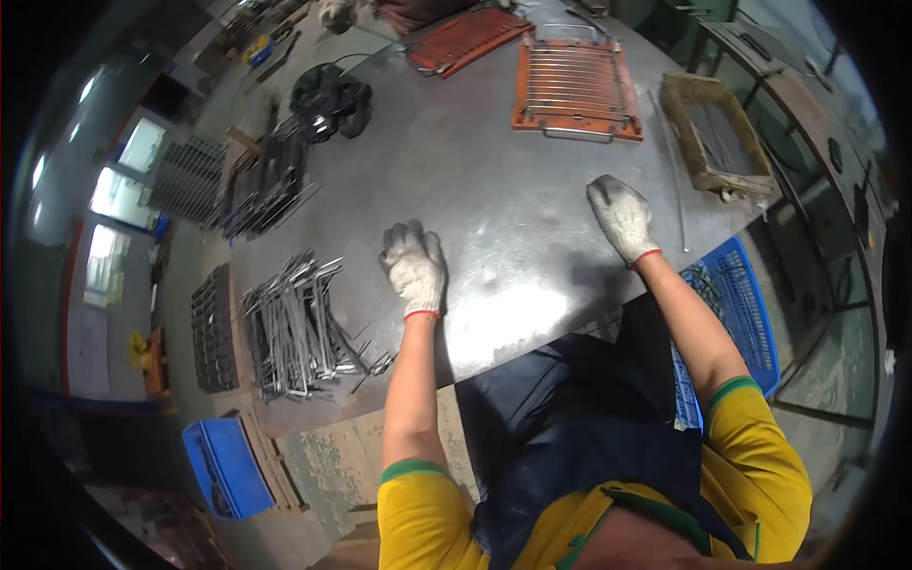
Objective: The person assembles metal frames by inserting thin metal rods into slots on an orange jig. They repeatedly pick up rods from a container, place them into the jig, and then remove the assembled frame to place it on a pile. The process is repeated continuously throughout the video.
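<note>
My left hand [415, 269], in a pale knit glove with grey fingers and a red cuff, rests on the grey metal tabletop [503, 223]. Its fingers are slightly apart and hold nothing. Farther right, my right hand [622, 217] wears a matching glove and leans on the same surface, fingers loosely bent, with nothing seen in it. Left of my left hand lies a heap of bent metal rods [299, 328]. Beyond my right hand, an orange frame fixture [627, 95] carries a rack of parallel metal bars [570, 76].
A second orange fixture [465, 40] lies at the far edge beside a black plastic bag [328, 103]. Dark wire racks [266, 185] are stacked at the left. On the right are a worn yellowish bin [689, 142], a long thin rod [676, 180] and a blue basket [750, 304]. A blue crate [223, 465] stands lower left.
</note>
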Demonstrator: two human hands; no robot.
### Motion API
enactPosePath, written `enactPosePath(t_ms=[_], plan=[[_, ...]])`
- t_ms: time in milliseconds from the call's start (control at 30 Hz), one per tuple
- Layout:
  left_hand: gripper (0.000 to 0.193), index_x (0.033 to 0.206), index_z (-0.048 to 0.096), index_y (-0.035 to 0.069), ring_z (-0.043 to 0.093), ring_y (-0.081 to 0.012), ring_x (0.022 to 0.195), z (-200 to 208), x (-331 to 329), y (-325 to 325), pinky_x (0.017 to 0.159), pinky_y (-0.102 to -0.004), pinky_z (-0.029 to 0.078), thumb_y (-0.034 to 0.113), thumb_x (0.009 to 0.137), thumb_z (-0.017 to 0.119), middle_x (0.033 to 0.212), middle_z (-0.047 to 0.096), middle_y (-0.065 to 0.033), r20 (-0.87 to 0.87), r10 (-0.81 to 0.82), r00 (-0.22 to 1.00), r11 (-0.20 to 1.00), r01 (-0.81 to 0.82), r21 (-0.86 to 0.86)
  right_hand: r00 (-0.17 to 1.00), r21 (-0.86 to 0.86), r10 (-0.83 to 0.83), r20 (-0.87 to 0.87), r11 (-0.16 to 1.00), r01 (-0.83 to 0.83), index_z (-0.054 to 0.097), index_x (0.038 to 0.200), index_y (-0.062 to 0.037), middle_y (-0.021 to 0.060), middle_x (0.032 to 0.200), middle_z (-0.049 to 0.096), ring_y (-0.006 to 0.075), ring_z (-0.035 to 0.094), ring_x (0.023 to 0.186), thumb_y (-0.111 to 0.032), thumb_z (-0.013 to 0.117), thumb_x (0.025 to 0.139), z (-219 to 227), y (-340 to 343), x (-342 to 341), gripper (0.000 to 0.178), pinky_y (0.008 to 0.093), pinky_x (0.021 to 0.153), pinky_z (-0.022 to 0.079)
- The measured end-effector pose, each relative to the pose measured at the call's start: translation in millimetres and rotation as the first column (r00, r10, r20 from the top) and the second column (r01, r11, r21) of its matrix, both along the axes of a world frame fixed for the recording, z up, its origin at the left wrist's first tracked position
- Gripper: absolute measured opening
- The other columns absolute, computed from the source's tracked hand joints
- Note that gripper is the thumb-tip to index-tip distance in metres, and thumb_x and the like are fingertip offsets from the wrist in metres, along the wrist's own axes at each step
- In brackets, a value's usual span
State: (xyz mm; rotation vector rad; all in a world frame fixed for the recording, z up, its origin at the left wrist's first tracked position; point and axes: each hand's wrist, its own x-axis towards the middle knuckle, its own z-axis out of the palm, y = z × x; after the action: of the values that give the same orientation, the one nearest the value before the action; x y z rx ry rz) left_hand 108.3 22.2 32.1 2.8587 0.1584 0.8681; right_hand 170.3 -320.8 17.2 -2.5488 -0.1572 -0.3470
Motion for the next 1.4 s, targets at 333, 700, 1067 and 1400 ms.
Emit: enactPosePath(t_ms=[333, 700, 1067, 1400], plan=[[0.027, 0.112, 0.061, 0.007, 0.052, -0.0303, 0.112, -6.3, 8.1, 7.9, 0.089, -0.048, 0.043, 0.024, 0.092, 0.056, 0.109, 0.059, -0.0112, -0.082, 0.03, 0.996, 0.999, -0.027, 0.037, 1.0, -0.011, -0.009, -0.008, 1.0, 0.009, 0.069, 0.112, -0.0059, 0.0169, 0.113, 0.07, 0.0381, 0.065, 0.104, -0.042, 0.049, 0.099, -3.5, -3.7, 3.3, 0.043, 0.0482, 0.09, 0.05], [0.03, 0.115, 0.061, 0.008, 0.05, -0.0283, 0.115, -6.1, 12.2, 11.5, 0.092, -0.0459, 0.042, 0.027, 0.093, 0.056, 0.113, 0.058, -0.0103, -0.138, 0.07, 0.988, 0.996, -0.062, 0.062, 1.0, 0.001, -0.003, -0.018, 1.0, 0.003, 0.068, 0.109, -0.0074, 0.0169, 0.108, 0.07, 0.0386, 0.065, 0.101, -0.04, 0.049, 0.099, 4.0, 1.2, 0.0, 0.039, 0.049, 0.088, 0.05], [0.028, 0.11, 0.062, 0.006, 0.052, -0.0277, 0.11, -9.7, 33.3, 13.4, 0.095, -0.0456, 0.04, 0.028, 0.093, 0.058, 0.108, 0.059, -0.0108, -0.033, -0.017, 0.999, 0.995, 0.021, 0.095, 1.0, 0.007, -0.012, -0.018, 1.0, 0.012, 0.068, 0.109, -0.0087, 0.0157, 0.107, 0.07, 0.0382, 0.065, 0.1, -0.04, 0.049, 0.099, 3.9, 1.2, 0.0, 0.038, 0.0487, 0.087, 0.051], [0.029, 0.108, 0.062, 0.006, 0.053, -0.0291, 0.107, -6.5, 44.7, 10.7, 0.096, -0.0455, 0.039, 0.031, 0.095, 0.055, 0.104, 0.06, -0.0121, -0.065, -0.015, 0.998, 0.998, 0.019, 0.067, 1.0, 0.014, -0.015, -0.023, 1.0, 0.016, 0.067, 0.108, -0.0081, 0.0163, 0.105, 0.07, 0.0381, 0.065, 0.099, -0.039, 0.051, 0.099, 6.2, -0.4, 0.2, 0.036, 0.0482, 0.086, 0.051]])
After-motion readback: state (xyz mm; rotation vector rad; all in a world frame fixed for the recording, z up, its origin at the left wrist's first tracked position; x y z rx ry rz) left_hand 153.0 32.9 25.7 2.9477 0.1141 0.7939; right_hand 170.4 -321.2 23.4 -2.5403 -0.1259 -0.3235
